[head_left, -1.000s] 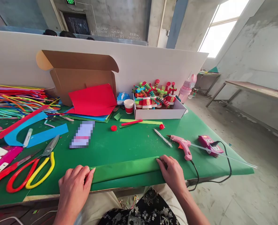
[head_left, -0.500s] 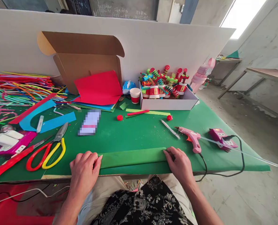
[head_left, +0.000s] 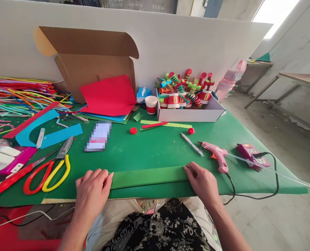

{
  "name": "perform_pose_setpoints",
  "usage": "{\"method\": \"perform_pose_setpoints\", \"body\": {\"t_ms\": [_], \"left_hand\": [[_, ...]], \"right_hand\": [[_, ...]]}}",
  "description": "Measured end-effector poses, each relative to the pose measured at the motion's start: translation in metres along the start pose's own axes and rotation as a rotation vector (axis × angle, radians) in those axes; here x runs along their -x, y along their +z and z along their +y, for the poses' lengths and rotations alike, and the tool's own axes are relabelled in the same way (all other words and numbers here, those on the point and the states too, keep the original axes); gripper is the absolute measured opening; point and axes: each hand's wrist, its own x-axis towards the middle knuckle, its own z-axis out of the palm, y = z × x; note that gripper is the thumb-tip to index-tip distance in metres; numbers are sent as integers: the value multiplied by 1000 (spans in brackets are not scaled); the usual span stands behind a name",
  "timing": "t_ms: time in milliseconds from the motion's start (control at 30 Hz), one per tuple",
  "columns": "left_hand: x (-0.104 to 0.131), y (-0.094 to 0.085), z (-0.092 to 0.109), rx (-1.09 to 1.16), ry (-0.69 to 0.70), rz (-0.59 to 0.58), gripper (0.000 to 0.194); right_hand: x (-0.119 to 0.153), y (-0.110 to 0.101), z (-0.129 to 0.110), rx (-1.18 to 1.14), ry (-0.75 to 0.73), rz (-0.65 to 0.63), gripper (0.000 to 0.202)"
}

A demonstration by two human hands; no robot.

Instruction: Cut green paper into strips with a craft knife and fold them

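Pinching a long green paper strip (head_left: 148, 177) at its two ends, the left hand (head_left: 93, 186) and the right hand (head_left: 202, 181) hold it out along the near edge of the green table (head_left: 147, 151). The left thumb and curled fingers close on one end, the right thumb and fingertips on the other; how firmly, I cannot tell.

Beside the left hand lie scissors (head_left: 62, 155) with one red and one yellow handle, blades pointing away, and a red-handled tool (head_left: 16, 177) next to them. Farther left are a purple socket block (head_left: 26, 157), blue paper strips (head_left: 62, 136) and a heap of coloured pipe cleaners (head_left: 21, 97). A pixelated, phone-like slab (head_left: 98, 136) lies beyond the left hand.

On the other side, a pink glue gun (head_left: 218, 153) is the closest obstacle to the right hand, its black cable (head_left: 277, 177) looping over the table edge near the forearm. A pen (head_left: 192, 144) lies by the nozzle, and two red caps (head_left: 133, 130) sit farther in.

Across the back stand an open cardboard box (head_left: 92, 66) behind red paper (head_left: 109, 96), a paper cup (head_left: 151, 105), a white tray (head_left: 191, 115) crowded with cup figures (head_left: 173, 100), and a pink bottle (head_left: 227, 82).
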Motion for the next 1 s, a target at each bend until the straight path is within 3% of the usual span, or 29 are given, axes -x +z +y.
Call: {"method": "perform_pose_setpoints", "body": {"t_ms": [433, 1000], "left_hand": [[-3, 4, -7, 35, -24, -73, 39], [1, 4, -4, -20, 16, 9, 39]], "right_hand": [[-1, 3, 2, 81, -13, 3, 35], [3, 10, -2, 182, -108, 141, 33]]}}
